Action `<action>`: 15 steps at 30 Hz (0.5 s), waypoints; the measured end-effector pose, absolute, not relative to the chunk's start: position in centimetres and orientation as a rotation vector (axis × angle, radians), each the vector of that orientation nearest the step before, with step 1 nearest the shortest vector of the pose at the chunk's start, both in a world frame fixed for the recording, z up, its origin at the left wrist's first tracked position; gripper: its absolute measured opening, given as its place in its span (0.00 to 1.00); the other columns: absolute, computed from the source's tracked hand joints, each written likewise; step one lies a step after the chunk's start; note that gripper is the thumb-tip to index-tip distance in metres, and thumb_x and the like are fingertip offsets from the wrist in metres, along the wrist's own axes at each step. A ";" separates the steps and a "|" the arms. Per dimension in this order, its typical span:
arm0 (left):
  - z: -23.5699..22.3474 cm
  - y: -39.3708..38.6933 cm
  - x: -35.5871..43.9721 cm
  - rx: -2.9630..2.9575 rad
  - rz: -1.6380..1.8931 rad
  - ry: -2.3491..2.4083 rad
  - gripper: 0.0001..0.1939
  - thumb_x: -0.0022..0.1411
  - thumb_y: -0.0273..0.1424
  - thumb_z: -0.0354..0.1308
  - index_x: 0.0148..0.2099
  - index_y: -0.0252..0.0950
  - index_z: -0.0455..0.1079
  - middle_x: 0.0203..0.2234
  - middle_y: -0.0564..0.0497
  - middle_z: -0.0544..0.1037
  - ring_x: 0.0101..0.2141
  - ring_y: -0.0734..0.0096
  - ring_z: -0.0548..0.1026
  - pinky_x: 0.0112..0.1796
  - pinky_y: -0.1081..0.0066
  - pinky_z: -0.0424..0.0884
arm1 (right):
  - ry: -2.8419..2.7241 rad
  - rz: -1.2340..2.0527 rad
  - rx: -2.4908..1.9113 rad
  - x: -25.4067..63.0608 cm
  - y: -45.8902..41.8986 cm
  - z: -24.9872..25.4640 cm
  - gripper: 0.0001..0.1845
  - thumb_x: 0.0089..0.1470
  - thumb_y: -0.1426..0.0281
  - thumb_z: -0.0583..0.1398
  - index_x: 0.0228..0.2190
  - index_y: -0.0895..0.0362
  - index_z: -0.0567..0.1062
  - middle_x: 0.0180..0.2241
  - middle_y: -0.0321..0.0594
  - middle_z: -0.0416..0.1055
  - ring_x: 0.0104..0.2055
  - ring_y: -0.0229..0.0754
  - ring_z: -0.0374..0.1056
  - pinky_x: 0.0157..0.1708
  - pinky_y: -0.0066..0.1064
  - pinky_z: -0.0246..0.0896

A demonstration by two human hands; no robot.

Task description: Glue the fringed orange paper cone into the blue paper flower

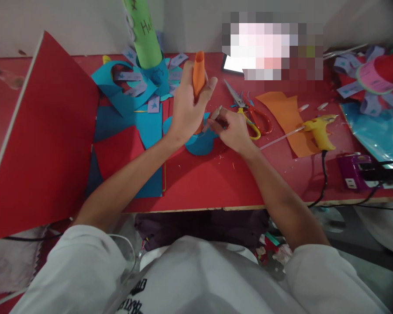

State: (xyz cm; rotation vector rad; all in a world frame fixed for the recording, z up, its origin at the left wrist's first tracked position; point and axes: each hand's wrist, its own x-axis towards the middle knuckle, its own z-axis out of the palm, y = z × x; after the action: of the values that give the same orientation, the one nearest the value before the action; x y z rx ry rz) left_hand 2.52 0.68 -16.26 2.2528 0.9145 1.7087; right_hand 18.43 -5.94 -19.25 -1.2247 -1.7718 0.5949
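Note:
My left hand (185,107) is wrapped round an upright orange paper tube (199,74), whose open top rises above the fingers. The tube's lower end meets a blue paper piece (200,146) with rounded lobes, lying on the red table (212,183). Close by on the right, my right hand (232,128) has thumb and fingers pinched together at the tube's base, over the blue paper's edge. What sits between those fingertips is too small to make out. Scissors (239,102) with yellow and red handles lie just beyond the right hand.
Orange paper (283,122) lies to the right, with a yellow glue gun (321,131) on it. A purple power box (352,172) is near the front edge. A green paper tube (147,39) stands back left. A large red board (49,131) rises at left beside blue sheets (152,152).

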 end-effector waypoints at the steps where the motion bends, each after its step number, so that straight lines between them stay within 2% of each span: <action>1: -16.5 0.7 2.5 2.502 1.580 0.951 0.18 0.85 0.43 0.48 0.43 0.43 0.72 0.36 0.49 0.76 0.34 0.61 0.81 0.38 0.61 0.78 | -1.770 0.597 -1.233 18.4 -5.9 -19.3 0.25 0.67 0.42 0.65 0.33 0.48 0.79 0.27 0.38 0.77 0.30 0.46 0.72 0.37 0.43 0.73; 3: -17.0 1.2 2.0 2.917 1.275 0.863 0.28 0.86 0.48 0.42 0.41 0.38 0.73 0.34 0.50 0.75 0.40 0.59 0.85 0.41 0.62 0.78 | -1.767 0.591 -1.249 18.3 -5.9 -19.3 0.25 0.66 0.41 0.65 0.33 0.48 0.79 0.28 0.38 0.77 0.32 0.48 0.73 0.39 0.44 0.73; 5: -17.6 1.7 1.4 2.699 1.462 0.848 0.27 0.83 0.57 0.46 0.39 0.48 0.74 0.30 0.50 0.77 0.39 0.57 0.80 0.40 0.59 0.78 | -1.765 0.578 -1.258 18.3 -6.0 -19.3 0.25 0.66 0.40 0.65 0.34 0.47 0.79 0.28 0.39 0.75 0.33 0.49 0.73 0.41 0.46 0.73; 6: -17.7 1.9 1.2 2.516 1.529 0.799 0.25 0.83 0.57 0.46 0.43 0.51 0.75 0.31 0.50 0.77 0.40 0.57 0.79 0.42 0.58 0.77 | -1.763 0.565 -1.261 18.3 -6.1 -19.4 0.25 0.66 0.40 0.65 0.34 0.47 0.79 0.27 0.38 0.74 0.33 0.49 0.73 0.41 0.46 0.73; 9: -17.6 2.0 1.0 2.195 1.424 0.538 0.20 0.82 0.59 0.48 0.58 0.57 0.73 0.35 0.52 0.80 0.44 0.56 0.78 0.44 0.56 0.75 | -1.764 0.521 -1.275 18.3 -6.3 -19.5 0.25 0.65 0.40 0.65 0.33 0.48 0.78 0.27 0.38 0.73 0.33 0.48 0.72 0.42 0.46 0.72; 10: -17.4 1.8 1.2 2.064 1.482 0.582 0.19 0.80 0.59 0.52 0.59 0.58 0.73 0.37 0.52 0.80 0.43 0.55 0.78 0.44 0.55 0.75 | -1.772 0.520 -1.279 18.3 -6.4 -19.5 0.25 0.66 0.41 0.65 0.33 0.48 0.78 0.28 0.38 0.73 0.33 0.48 0.72 0.42 0.45 0.72; 13: -16.5 1.0 1.8 1.849 1.638 0.709 0.18 0.79 0.60 0.54 0.53 0.59 0.75 0.36 0.53 0.80 0.43 0.56 0.79 0.43 0.56 0.75 | -1.803 0.517 -1.282 18.3 -6.6 -19.3 0.24 0.67 0.42 0.65 0.33 0.48 0.79 0.28 0.39 0.74 0.31 0.47 0.71 0.40 0.45 0.71; 15: -16.0 0.4 2.2 1.784 1.586 0.708 0.12 0.80 0.54 0.58 0.49 0.57 0.77 0.33 0.54 0.80 0.44 0.58 0.80 0.43 0.60 0.78 | -1.801 0.480 -1.279 18.2 -6.7 -19.2 0.24 0.67 0.42 0.65 0.32 0.49 0.78 0.27 0.39 0.75 0.30 0.47 0.71 0.38 0.44 0.70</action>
State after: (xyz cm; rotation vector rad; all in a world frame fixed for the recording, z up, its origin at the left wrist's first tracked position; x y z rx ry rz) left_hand 2.23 0.37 -15.96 1.7845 0.7077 1.5858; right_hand 18.19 -6.69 -19.17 -1.2793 -1.8009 0.4804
